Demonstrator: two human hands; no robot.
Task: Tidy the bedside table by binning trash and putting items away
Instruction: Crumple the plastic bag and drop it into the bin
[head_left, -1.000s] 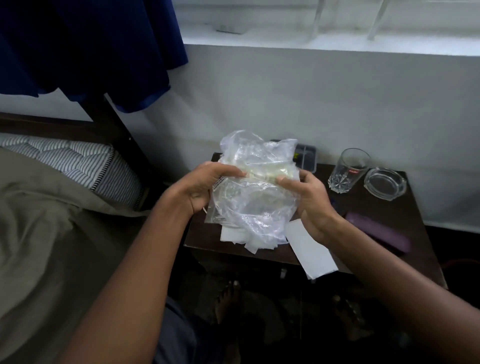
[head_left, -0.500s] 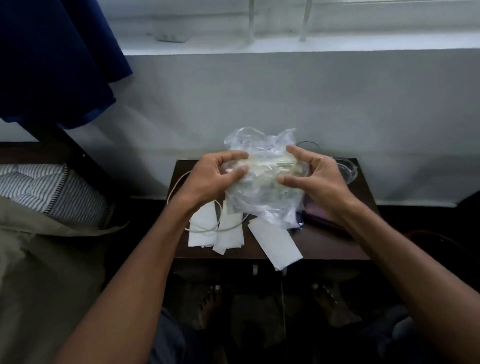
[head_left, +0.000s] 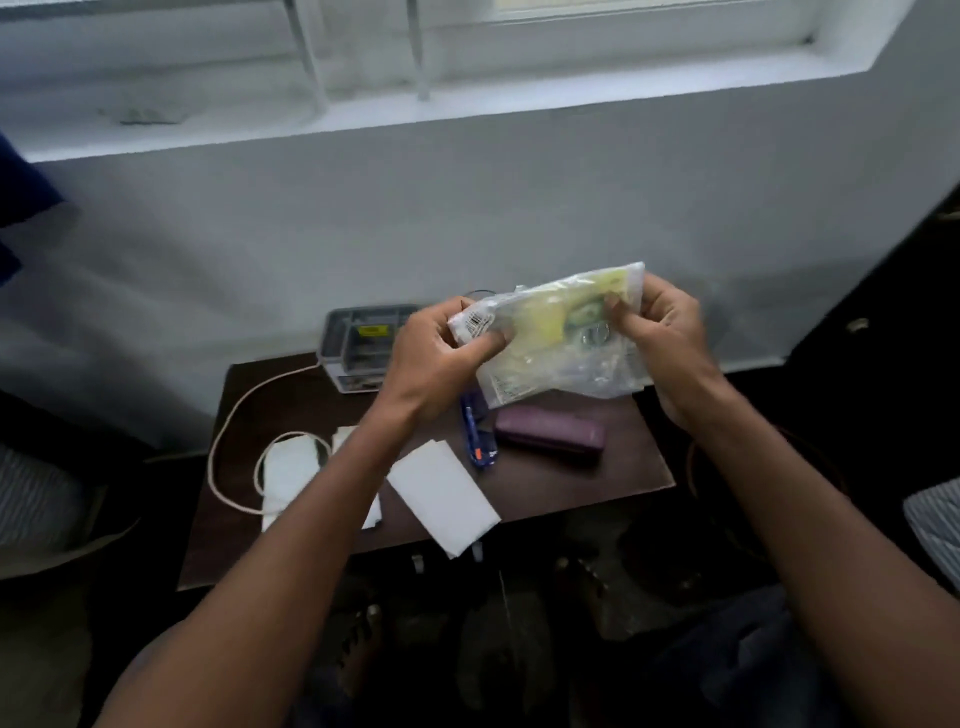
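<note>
I hold a clear plastic bag (head_left: 558, 343) with yellow-green print and a barcode above the back of the dark wooden bedside table (head_left: 587, 483). My left hand (head_left: 441, 358) pinches its left end and my right hand (head_left: 657, 332) grips its right end, so the bag is stretched flat between them. White paper tissues (head_left: 441, 496) lie on the table's front, one (head_left: 291, 473) under a cable loop. A purple case (head_left: 550, 435) and a blue packet (head_left: 478, 436) lie below the bag.
A grey organiser box (head_left: 358, 340) stands at the table's back against the white wall. A cream cable (head_left: 234, 410) loops over the left half. The bed with striped pillow (head_left: 36, 499) is at the left. My bare feet (head_left: 363, 644) show beneath the table's front edge.
The crumpled bag has been pulled out flat between my hands and shifted right. My view has swung right, so the organiser box shows and the glass is hidden behind the bag.
</note>
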